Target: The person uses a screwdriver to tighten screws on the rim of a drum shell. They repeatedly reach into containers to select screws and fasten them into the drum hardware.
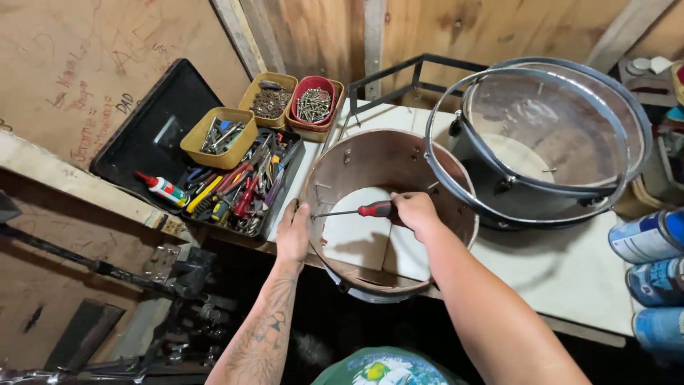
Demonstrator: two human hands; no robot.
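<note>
A bare wooden drum shell (370, 153) stands open-topped on the white workbench (570, 271). My right hand (415, 212) reaches inside it and grips a screwdriver (356, 211) with a red and black handle. The shaft points left, its tip at the inner wall of the near-left side. My left hand (293, 232) clasps the outside of the shell at that same spot, fingers over the rim. Small screws stick through the shell wall.
A second drum (541, 142) with a clear head and metal hoops leans at the right. A black tray (153, 135) holds hand tools, a glue bottle (162, 189) and tubs of screws (313, 103). Spray cans (652, 239) lie at the right edge.
</note>
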